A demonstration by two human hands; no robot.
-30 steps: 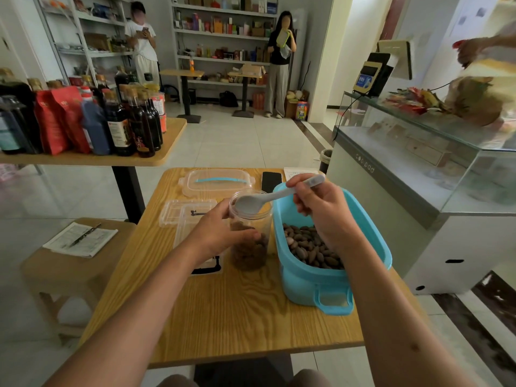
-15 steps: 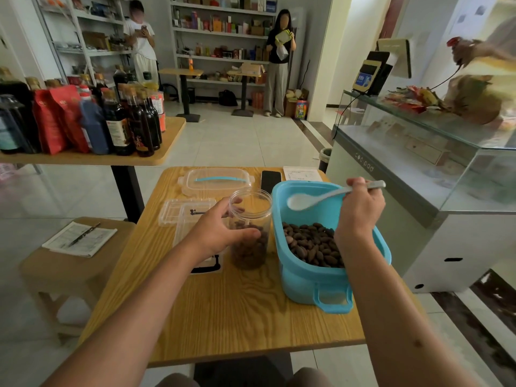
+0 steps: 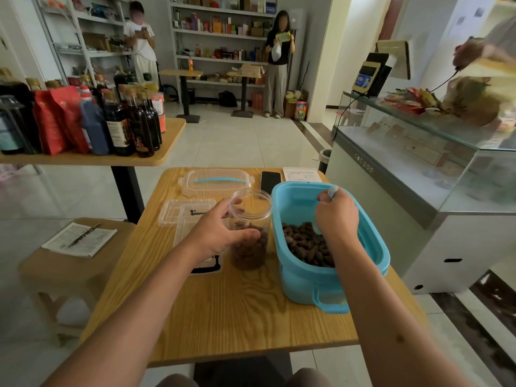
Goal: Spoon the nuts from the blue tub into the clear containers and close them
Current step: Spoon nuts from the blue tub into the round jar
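Observation:
A blue tub [image 3: 304, 280] with dark nuts [image 3: 303, 244] stands on the right of the wooden table [image 3: 223, 317]. Left of it stands a clear round jar [image 3: 251, 208], about half full of nuts. My left hand [image 3: 217, 233] grips the jar's side. My right hand [image 3: 336, 216] is inside the tub and holds a white spoon [image 3: 332, 191]; only the handle end shows above my fist, and the bowl is hidden down by the nuts.
A clear tub lid with a blue handle [image 3: 216, 181], a phone [image 3: 270, 181] and a paper slip [image 3: 300, 174] lie at the table's far edge. A flat clear container [image 3: 185, 210] lies left of the jar. A glass counter [image 3: 418, 163] stands right, a bottle-laden table [image 3: 92, 160] left.
My right hand carried the spoon from over the jar back across the tub and dipped it down into the nuts. My left hand kept its hold on the jar.

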